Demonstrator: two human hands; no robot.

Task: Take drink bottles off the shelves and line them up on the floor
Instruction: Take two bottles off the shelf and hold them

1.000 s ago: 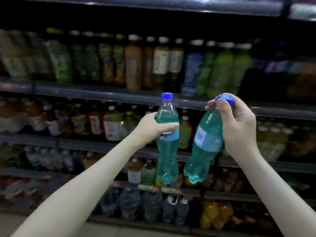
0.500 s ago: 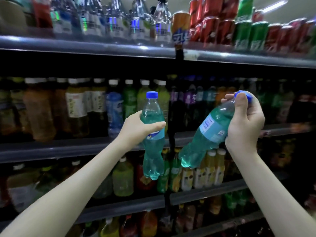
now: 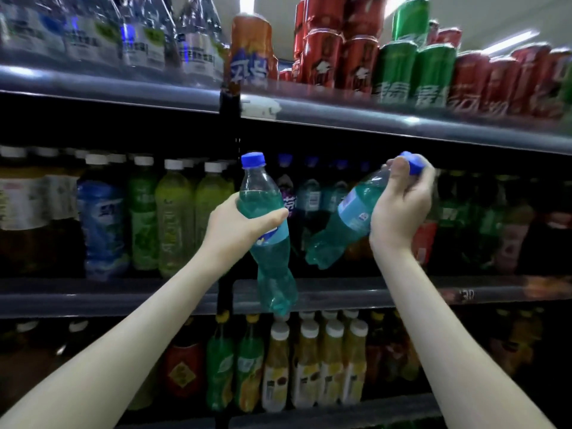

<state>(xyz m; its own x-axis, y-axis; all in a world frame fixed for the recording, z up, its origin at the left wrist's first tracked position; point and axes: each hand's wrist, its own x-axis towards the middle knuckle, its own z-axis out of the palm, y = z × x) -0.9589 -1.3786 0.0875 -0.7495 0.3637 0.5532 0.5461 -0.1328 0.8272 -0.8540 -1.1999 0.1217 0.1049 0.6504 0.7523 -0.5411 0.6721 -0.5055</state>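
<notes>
- Since half a second ago the upright bottle (image 3: 272, 267) and the tilted bottle (image 3: 337, 230) have both risen against the middle shelf (image 3: 123, 297). The upright bottle's base hung below its front lip then and now lies across that lip.
- The left hand (image 3: 238, 226) wraps the upright bottle at its shoulder (thumb over the front).
- The right hand (image 3: 399, 209) pinches the tilted bottle at neck and blue cap, base swung leftward.
- Both bottles hang in the air in front of the middle shelf, with a narrow gap between them.
- Above the middle shelf's row, a dark open band runs up to the top shelf (image 3: 387, 122).
- Count: two hands, two teal bottles, and four white-capped yellow bottles (image 3: 309, 366) in front below the middle shelf.
- The red cans (image 3: 356, 66) well above the middle shelf loom larger than before.
</notes>
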